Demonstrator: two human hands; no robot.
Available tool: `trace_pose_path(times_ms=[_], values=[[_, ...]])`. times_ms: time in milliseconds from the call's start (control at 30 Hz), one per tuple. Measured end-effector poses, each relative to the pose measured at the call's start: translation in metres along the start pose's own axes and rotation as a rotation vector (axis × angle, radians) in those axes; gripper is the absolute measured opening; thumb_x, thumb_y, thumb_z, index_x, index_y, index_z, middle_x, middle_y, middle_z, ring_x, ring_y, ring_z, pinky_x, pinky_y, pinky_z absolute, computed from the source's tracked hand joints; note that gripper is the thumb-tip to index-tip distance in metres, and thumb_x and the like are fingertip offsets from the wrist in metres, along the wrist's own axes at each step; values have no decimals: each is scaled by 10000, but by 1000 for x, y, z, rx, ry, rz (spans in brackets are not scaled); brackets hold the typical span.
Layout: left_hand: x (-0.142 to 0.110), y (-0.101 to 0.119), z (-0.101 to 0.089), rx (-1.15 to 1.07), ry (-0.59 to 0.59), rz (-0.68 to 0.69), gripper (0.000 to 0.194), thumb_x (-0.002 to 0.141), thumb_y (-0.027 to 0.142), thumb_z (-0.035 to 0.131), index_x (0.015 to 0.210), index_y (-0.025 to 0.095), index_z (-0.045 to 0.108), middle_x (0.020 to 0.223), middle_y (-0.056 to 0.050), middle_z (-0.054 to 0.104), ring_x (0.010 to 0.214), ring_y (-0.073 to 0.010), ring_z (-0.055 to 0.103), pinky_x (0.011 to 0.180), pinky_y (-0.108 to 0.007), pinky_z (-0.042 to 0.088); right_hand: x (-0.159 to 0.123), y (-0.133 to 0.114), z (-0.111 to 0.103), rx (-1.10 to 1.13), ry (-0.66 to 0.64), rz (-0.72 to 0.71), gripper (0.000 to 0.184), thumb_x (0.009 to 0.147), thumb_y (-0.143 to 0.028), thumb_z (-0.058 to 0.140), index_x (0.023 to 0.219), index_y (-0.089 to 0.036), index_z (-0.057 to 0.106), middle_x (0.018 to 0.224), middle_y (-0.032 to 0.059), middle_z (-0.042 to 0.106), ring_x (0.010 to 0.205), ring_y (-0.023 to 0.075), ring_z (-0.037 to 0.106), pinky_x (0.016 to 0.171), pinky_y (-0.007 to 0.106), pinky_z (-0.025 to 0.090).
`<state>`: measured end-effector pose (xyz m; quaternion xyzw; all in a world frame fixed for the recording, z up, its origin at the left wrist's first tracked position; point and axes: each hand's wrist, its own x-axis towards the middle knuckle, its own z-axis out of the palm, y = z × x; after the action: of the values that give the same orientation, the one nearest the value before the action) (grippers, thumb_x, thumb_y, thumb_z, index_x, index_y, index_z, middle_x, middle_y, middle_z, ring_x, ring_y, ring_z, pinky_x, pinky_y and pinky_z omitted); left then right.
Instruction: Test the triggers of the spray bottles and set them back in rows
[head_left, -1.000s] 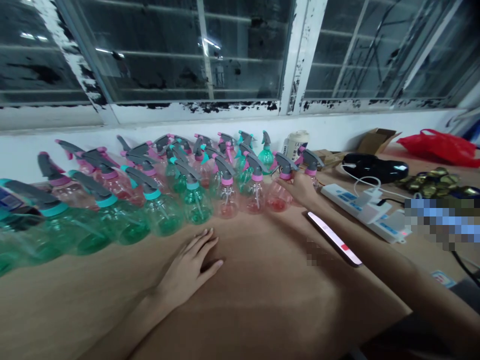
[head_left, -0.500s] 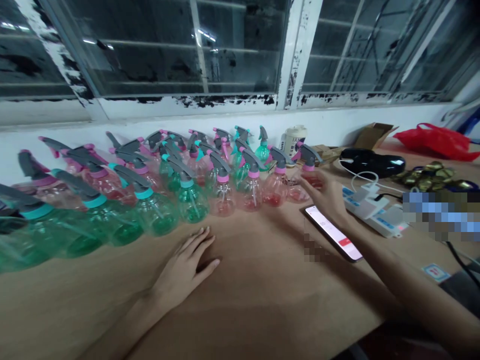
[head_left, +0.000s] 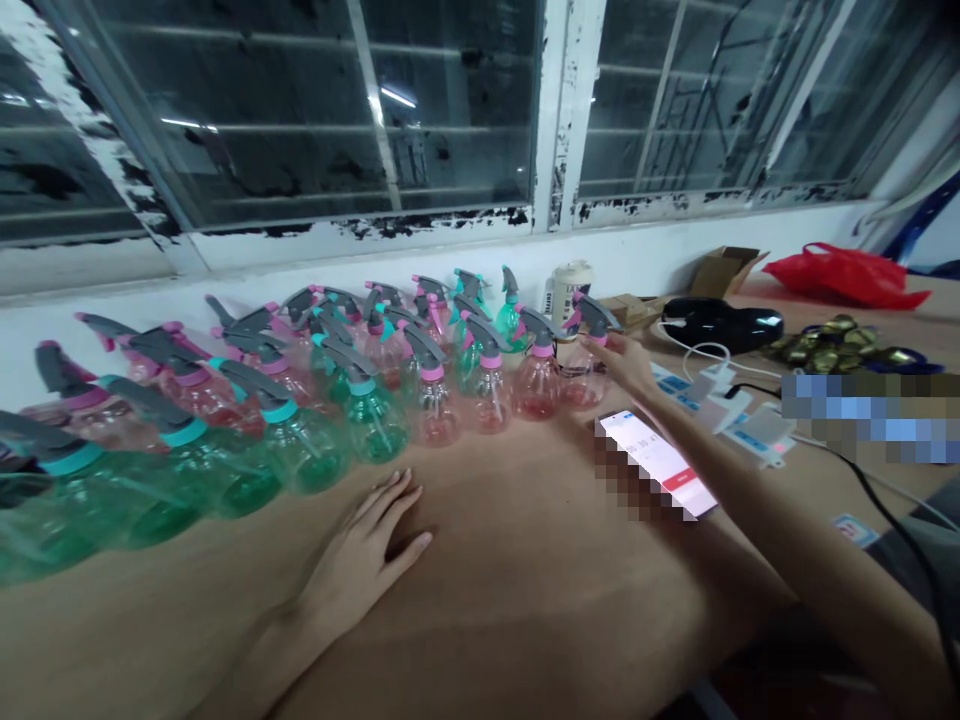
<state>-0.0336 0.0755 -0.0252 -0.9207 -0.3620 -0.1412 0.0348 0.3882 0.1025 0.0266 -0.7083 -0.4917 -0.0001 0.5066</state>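
My left hand [head_left: 367, 545] lies palm down on the brown tabletop, fingers spread, holding nothing. In front of it stands a green spray bottle [head_left: 377, 425] with a turquoise collar and grey trigger head. Farther right, my right hand [head_left: 626, 362] has its fingers closed round the neck of a clear pinkish spray bottle [head_left: 583, 388] at the right end of the front row. That bottle is upright, with a grey and pink trigger head [head_left: 598, 315]; my fingers partly hide its collar. Beside it stands another pink spray bottle [head_left: 537, 388]. Below my right forearm lies a lit phone [head_left: 645, 450].
Several more green and pink spray bottles [head_left: 307, 450] stand in rows along the wall. Behind them is a cream cup [head_left: 571, 285]. On the right are a black glossy case [head_left: 724, 325], a power strip [head_left: 757, 430] with cables, brass-coloured pieces [head_left: 836, 345] and a red bag [head_left: 847, 278].
My right hand has moved in closer to the end bottle, with fingers now at its neck. My left hand stays flat on the table. The view has shifted slightly.
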Motion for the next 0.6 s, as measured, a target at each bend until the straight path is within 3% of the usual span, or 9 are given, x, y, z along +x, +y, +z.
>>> trace_pose_path(times_ms=[100, 267, 400, 467, 600], values=[[0, -1, 0, -3, -2, 8, 510, 893, 546, 434, 1274, 210, 478, 1407, -84, 442, 1281, -268, 421, 1040, -461, 373, -6, -4, -12, 12, 77, 16, 487, 763, -589, 514, 822, -140, 692, 732, 105, 707, 713, 270, 634, 642, 346, 445], [1, -2, 1, -17, 24, 12, 503, 886, 552, 444, 1268, 225, 480, 1402, -73, 449, 1273, -263, 431, 1044, -453, 370, -32, -21, -51, 24, 126, -9, 430, 769, -548, 557, 925, -169, 686, 817, 90, 708, 742, 250, 640, 661, 337, 453], [1, -2, 3, -12, 1, 1, 514, 895, 560, 416, 1264, 210, 487, 1406, -78, 443, 1287, -265, 411, 1055, -463, 349, -76, -48, -64, 111, -33, -117, 321, 775, -464, 611, 907, -182, 690, 872, 68, 705, 815, 246, 637, 701, 328, 453], [1, -2, 3, -4, -5, -9, 523, 898, 563, 401, 1263, 199, 494, 1408, -83, 438, 1288, -265, 407, 1061, -464, 338, -97, -61, -59, 124, -153, -131, 292, 790, -443, 603, 874, -177, 689, 812, 50, 699, 761, 235, 630, 657, 318, 449], [1, -1, 5, -8, -24, -21, 537, 902, 565, 391, 1267, 185, 497, 1414, -85, 430, 1300, -257, 390, 1070, -453, 326, -125, -81, -39, 124, -262, -228, 284, 794, -447, 605, 792, -172, 676, 769, 36, 680, 738, 234, 618, 634, 315, 441]])
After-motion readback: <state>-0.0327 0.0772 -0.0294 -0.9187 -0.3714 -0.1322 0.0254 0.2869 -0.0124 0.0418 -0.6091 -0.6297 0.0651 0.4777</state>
